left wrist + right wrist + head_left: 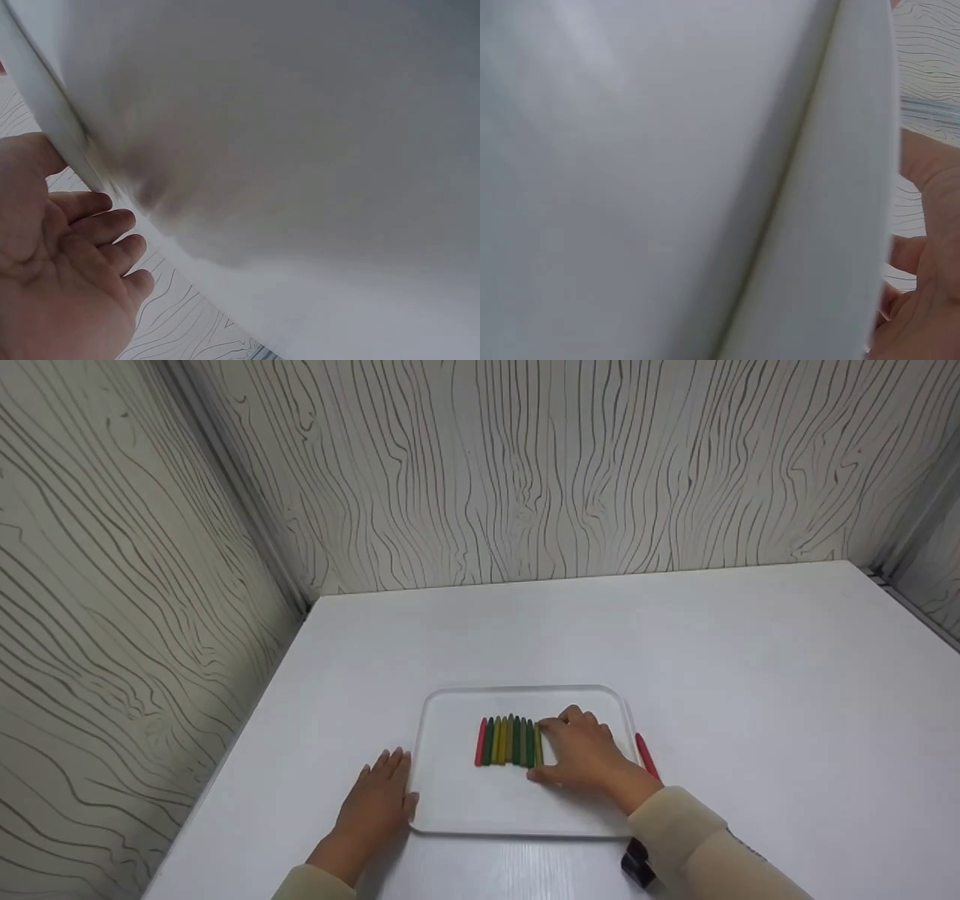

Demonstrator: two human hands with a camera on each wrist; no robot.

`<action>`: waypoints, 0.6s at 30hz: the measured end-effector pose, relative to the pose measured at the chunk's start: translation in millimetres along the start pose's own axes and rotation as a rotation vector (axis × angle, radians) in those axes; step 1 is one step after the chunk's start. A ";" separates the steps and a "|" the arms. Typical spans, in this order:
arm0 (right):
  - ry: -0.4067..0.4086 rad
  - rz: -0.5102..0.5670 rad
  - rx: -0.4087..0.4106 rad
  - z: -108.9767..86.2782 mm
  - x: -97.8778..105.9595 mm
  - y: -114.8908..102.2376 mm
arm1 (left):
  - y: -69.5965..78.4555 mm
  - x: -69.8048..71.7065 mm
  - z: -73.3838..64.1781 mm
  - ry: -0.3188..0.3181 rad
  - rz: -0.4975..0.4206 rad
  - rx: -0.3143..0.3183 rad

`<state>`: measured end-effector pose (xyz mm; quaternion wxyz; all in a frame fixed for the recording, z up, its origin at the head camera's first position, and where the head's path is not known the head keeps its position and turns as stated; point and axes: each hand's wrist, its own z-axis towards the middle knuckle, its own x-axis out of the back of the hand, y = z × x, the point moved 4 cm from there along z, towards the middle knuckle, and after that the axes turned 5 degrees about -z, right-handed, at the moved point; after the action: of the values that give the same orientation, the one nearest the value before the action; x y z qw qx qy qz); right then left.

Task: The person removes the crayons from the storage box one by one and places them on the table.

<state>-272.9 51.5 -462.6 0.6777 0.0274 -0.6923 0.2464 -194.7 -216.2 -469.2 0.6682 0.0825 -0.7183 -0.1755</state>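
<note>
A row of several crayons [508, 741], red, green and olive-yellow, lies side by side on a white tray [457, 806]. At the row's right end, my right hand [581, 750] pinches an olive-yellow crayon [538, 744] lengthwise, thumb by its near end and forefinger by its tip. My left hand [377, 799] rests flat at the tray's left edge, fingers straight and thumb against the rim. In the left wrist view, the palm of the left hand [60, 262] shows beside the tray's rim [52, 112]. The rim [817, 195] hides the right fingertips in the right wrist view.
A red crayon [646, 755] lies on the white table [780, 720] just right of the tray, partly behind the right forearm. Below that sleeve sits a black object [636, 866], mostly covered. Wood-patterned walls [525, 472] stand behind and to the left.
</note>
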 end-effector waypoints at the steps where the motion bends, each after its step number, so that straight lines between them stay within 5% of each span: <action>1: -0.005 0.005 0.000 -0.1 0.1 0.5 | 0.2 0.1 0.0 -0.001 0.002 0.003; 18: -0.004 0.139 -0.038 -0.4 7.2 1.5 | 1.1 1.1 -1.8 0.014 0.024 -0.028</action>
<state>-273.7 55.2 -456.2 0.6580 -0.0332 -0.6983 0.2797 -192.9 -215.8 -467.7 0.6764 0.0660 -0.7119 -0.1770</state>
